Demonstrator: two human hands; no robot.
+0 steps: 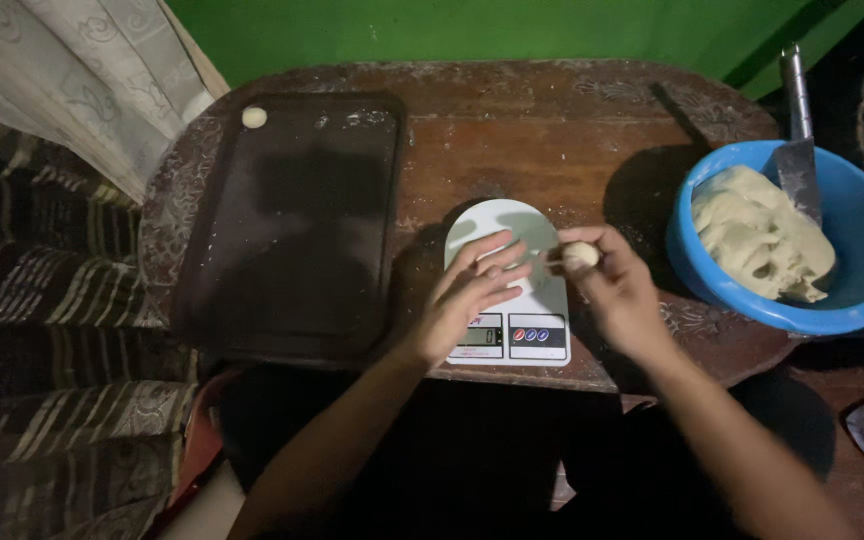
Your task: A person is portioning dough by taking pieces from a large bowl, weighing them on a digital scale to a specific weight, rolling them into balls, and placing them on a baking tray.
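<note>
At centre frame, a small dough ball [581, 254] is pinched between the curled fingers [592, 240] of the right hand [617, 290]. The left hand [467, 295] is laid flat, fingers [497, 262] loosely spread, seemingly touching the white kitchen scale [542, 335] on the table [512, 130].

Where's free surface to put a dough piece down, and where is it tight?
The dark tray is nearly all bare; one dough ball sits in its far left corner. Bare tabletop runs between tray and blue bowl, beyond the scale. Crowded: the scale, under the left hand, with the right hand holding a small dough piece beside it.
</note>
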